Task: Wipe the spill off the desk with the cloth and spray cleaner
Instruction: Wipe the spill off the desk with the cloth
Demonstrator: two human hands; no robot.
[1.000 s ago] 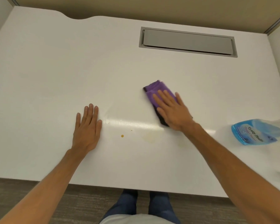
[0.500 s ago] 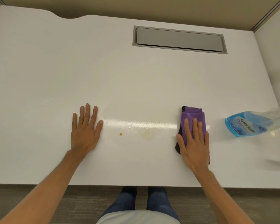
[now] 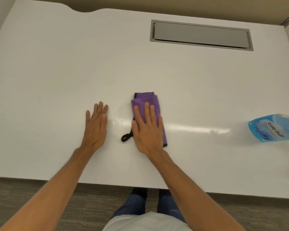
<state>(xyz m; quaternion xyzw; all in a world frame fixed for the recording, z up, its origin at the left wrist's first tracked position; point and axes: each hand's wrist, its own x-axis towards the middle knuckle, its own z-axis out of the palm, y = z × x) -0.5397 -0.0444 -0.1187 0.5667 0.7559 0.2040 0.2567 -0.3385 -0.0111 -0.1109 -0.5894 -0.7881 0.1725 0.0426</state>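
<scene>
Head view: the right hand (image 3: 147,130) lies flat, fingers spread, pressing the folded purple cloth (image 3: 148,101) onto the white bench (image 3: 57,64); its grip is wide, closed on nothing. A black loop (image 3: 126,138) pokes out at the cloth's left. The left hand (image 3: 96,126) rests flat just beside it, grip likewise wide. The blue spray cleaner bottle (image 3: 272,127) lies well apart at the right edge. Bare surface stretches back to the grey cable hatch (image 3: 200,35).

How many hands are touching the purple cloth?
1. The right hand lies flat on top of the purple cloth. The left hand rests flat on the bare white desk just beside it, not touching the cloth.
</scene>
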